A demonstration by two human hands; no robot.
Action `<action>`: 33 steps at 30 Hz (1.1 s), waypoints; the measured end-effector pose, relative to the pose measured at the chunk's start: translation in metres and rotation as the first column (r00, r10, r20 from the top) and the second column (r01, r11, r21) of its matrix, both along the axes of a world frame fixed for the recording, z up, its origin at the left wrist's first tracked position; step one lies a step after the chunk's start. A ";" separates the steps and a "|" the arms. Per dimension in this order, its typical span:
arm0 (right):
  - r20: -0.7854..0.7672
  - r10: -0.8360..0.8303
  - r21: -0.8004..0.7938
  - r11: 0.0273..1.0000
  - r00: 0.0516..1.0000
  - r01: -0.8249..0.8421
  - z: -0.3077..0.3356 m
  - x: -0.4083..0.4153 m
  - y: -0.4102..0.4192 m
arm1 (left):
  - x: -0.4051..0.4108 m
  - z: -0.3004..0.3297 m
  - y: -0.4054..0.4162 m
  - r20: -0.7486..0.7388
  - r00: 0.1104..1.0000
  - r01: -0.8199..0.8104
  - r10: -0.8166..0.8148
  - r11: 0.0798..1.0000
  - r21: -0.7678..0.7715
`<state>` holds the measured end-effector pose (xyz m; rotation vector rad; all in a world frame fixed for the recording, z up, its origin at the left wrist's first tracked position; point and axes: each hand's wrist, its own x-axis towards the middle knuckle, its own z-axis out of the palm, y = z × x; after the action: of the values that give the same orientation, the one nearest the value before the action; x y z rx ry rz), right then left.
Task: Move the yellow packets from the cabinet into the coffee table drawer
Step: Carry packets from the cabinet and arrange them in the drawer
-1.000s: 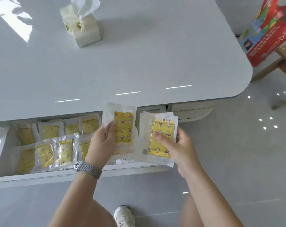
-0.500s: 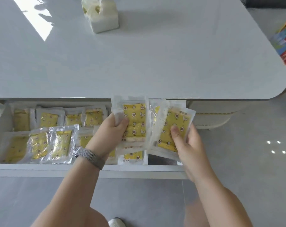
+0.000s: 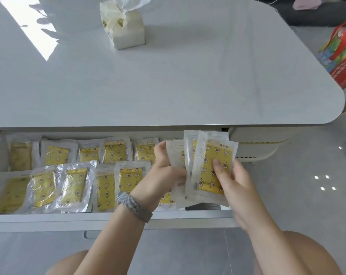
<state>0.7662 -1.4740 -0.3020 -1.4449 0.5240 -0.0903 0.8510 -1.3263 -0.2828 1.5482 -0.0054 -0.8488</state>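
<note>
Over the open drawer (image 3: 108, 217) | your right hand (image 3: 235, 187) pinches the fanned yellow packets (image 3: 211, 171), so one can be taken | your left hand (image 3: 164, 171) grips one packet, to lay beside the rows.

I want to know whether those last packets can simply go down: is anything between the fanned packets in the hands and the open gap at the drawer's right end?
Nothing visible blocks it. The right hand and left hand hold the fanned packets right above the dark bare gap in the drawer; the tabletop ends behind them.
</note>
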 end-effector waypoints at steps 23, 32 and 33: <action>0.008 0.238 -0.132 0.963 0.971 -0.235 0.008 0.008 0.006 | -0.016 0.005 -0.025 0.066 0.995 0.085 -0.074 0.979 -0.184; 0.007 -0.052 -0.020 0.998 0.999 0.052 0.013 0.002 0.001 | -0.011 -0.001 -0.027 0.082 0.946 -0.268 0.315 0.896 -0.355; 0.011 -0.025 -0.025 0.999 1.000 0.026 0.014 0.001 0.002 | -0.011 0.000 -0.028 0.147 0.923 -0.278 0.357 0.879 -0.387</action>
<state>0.7671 -1.4724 -0.2876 -1.4617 0.5341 -0.1255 0.8399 -1.3544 -0.2828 1.2399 -0.0573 -0.3861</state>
